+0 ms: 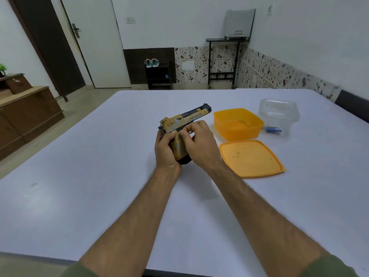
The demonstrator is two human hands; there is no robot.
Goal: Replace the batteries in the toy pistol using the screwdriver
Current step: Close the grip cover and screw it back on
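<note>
Two olive-green sleeve cuffs sit at the bottom edge of the view, and bare forearms reach forward from them over the wide white table [79, 176]. The left hand [166, 154] wraps around the grip of the tan-and-black plastic toy pistol [185, 121], fingers curled behind it and thumb lying along the near side, holding the toy above the middle of the table with its barrel pointing away and to the right. The right hand [199, 142] comes in from the right side, its fingers bent, with thumb and forefinger pinched against the upper part of the grip just below the slide. What the fingertips pinch there is too small to tell. The black base of the grip shows between the two wrists.

Just right of the hands stands an open orange square plastic container [238, 123], and its flat orange plastic lid [252, 158] lies on the table nearer the camera, close beside it. Behind and right of the container stands a clear plastic tub [279, 114], with a small blue object [273, 129] at its base; whether it lies inside the tub or in front of it cannot be told.

Beyond the table are a white door, a low black rack with a pair of shoes, and a brown wooden cabinet at the left.
</note>
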